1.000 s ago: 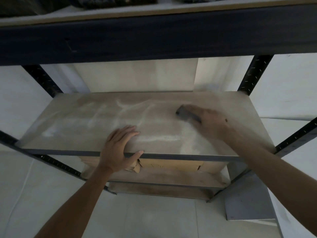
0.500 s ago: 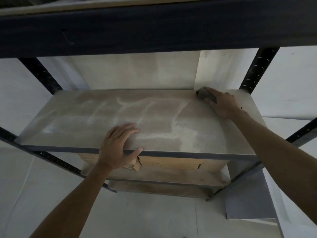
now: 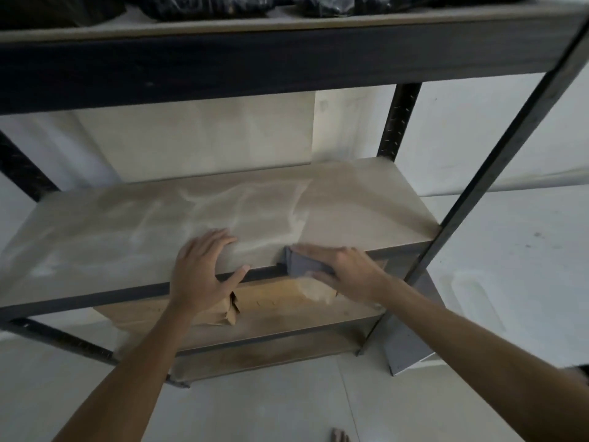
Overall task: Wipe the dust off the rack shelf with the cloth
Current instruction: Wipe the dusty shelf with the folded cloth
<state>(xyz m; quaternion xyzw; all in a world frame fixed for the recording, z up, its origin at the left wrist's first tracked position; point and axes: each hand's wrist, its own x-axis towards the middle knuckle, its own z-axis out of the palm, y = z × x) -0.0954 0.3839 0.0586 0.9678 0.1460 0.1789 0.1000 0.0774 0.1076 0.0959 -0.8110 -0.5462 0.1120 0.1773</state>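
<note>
Dust lies in pale streaks on the shelf (image 3: 134,231) of our rack. Our right hand (image 3: 347,272) holds the grey cloth (image 3: 299,264) at the front edge of the shelf, with fingers on top of it and the thumb under it. The cloth hangs partly over the dark front rail (image 3: 95,296). Our left hand (image 3: 204,266) rests flat on the shelf just beside it, fingers straight and thumb hooked over the rail. Brown paper bags (image 3: 274,298) sit on the shelf below.
</note>
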